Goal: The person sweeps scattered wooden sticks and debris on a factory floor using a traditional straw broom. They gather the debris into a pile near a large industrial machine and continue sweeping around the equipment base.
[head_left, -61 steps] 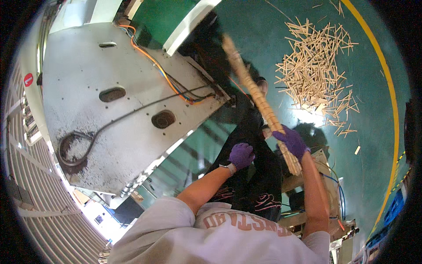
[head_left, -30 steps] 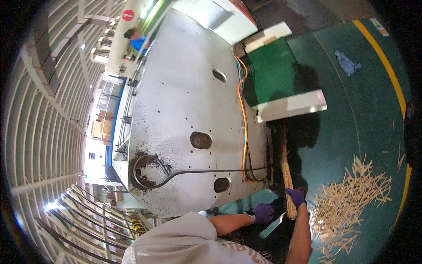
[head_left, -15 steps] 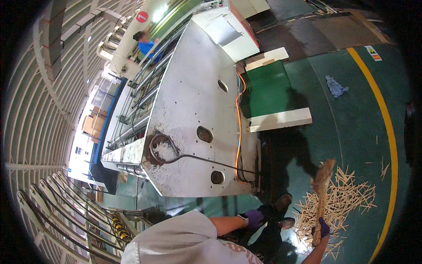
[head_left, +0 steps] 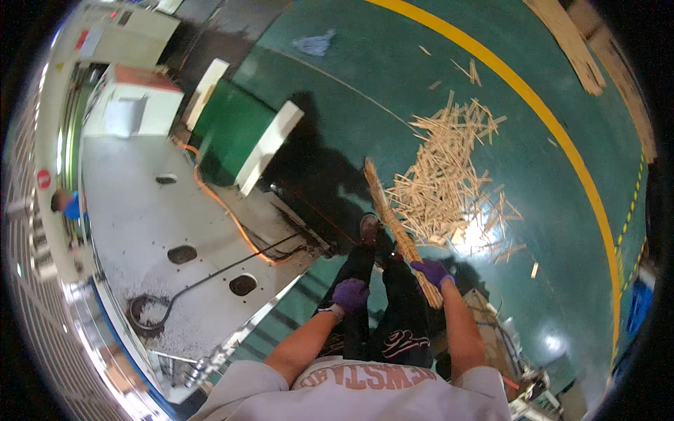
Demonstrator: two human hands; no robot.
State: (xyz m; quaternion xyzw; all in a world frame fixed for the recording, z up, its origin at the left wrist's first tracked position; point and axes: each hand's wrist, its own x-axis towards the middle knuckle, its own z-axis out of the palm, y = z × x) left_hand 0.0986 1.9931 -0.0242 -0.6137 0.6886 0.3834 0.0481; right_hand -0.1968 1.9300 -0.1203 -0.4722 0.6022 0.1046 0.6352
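Note:
My right hand (head_left: 433, 272), in a purple glove, is wrapped around the lower part of a straw broom (head_left: 394, 223). The broom slants up and to the left, its bristle end along the left side of a loose pile of thin wooden sticks (head_left: 449, 172) on the green floor. Whether the bristles touch the floor I cannot tell. Also gloved in purple, my left hand (head_left: 350, 295) is at my left thigh with no object visible in it; its fingers are not clear. My shoe (head_left: 369, 226) stands just left of the broom.
A large white machine frame (head_left: 203, 224) fills the left, with an orange cable (head_left: 228, 214) along it. Beyond it stand a green panel (head_left: 232, 130) and a white board (head_left: 270, 147). A blue rag (head_left: 314, 43) lies far off. A yellow line (head_left: 540, 109) curves right; boards (head_left: 572, 45) lie beyond.
My view has swung to the right and downward, so the stick pile and both arms show more fully. The broom, upright with its flared end up before, now leans left beside the pile.

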